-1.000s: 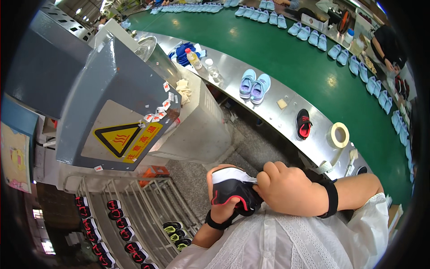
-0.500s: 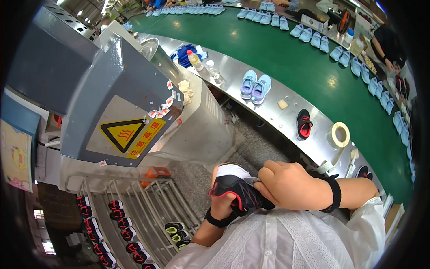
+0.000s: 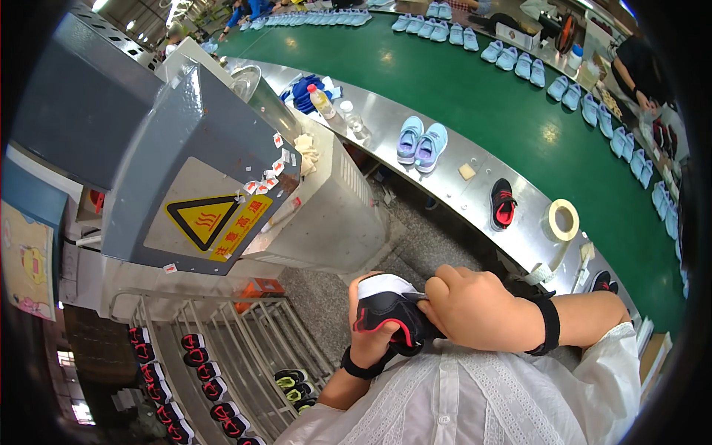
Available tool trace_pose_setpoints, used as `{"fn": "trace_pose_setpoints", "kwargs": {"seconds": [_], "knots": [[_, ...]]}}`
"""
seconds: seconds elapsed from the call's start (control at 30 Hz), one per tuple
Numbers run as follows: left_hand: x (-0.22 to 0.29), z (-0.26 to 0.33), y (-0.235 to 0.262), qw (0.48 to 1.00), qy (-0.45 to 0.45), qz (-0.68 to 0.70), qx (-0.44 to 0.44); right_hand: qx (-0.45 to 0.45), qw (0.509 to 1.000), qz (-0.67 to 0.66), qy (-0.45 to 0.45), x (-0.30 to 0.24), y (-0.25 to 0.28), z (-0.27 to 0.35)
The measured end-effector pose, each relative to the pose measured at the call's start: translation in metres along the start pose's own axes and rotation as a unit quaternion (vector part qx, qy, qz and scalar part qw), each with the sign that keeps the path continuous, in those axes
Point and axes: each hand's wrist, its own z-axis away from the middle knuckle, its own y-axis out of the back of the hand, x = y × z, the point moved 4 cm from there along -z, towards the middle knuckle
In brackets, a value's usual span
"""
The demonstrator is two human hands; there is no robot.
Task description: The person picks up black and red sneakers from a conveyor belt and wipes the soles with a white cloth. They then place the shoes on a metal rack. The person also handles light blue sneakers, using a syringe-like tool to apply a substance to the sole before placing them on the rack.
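While the left hand (image 3: 368, 337) clamps the black shoe (image 3: 387, 310) from below against the chest, steadying it, the right hand (image 3: 475, 311) closes fingers over its top, working there.

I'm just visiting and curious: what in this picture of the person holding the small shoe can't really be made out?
- Head view: the black shoe is half covered by the right hand, so its front is hidden.
- The left hand lies mostly behind the shoe.
- The grey machine hides whatever is inside it.
- The far light-blue shoes are too small for detail.
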Motion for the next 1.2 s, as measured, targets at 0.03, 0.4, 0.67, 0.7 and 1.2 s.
{"fn": "trace_pose_setpoints", "kwargs": {"seconds": [0.03, 0.4, 0.67, 0.7, 1.2], "knots": [[-0.001, 0.000, 0.000, 1.000, 0.006, 0.000, 0.002, -0.001, 1.000, 0.017, 0.007, 0.000, -0.001, 0.000], [-0.015, -0.005, -0.001, 0.999, 0.027, -0.019, 0.005, -0.076, 0.990, 0.110, 0.053, 0.009, -0.011, -0.001], [-0.012, -0.013, -0.005, 1.000, 0.011, 0.010, -0.019, 0.010, 0.992, -0.124, -0.005, 0.024, 0.014, 0.003], [-0.008, -0.014, -0.007, 1.000, 0.016, -0.012, -0.013, 0.007, 0.993, -0.117, -0.016, 0.026, 0.014, 0.006], [-0.026, -0.046, -0.026, 0.994, -0.080, -0.070, 0.012, 0.023, 0.924, -0.265, -0.273, 0.086, 0.009, 0.045]]}}
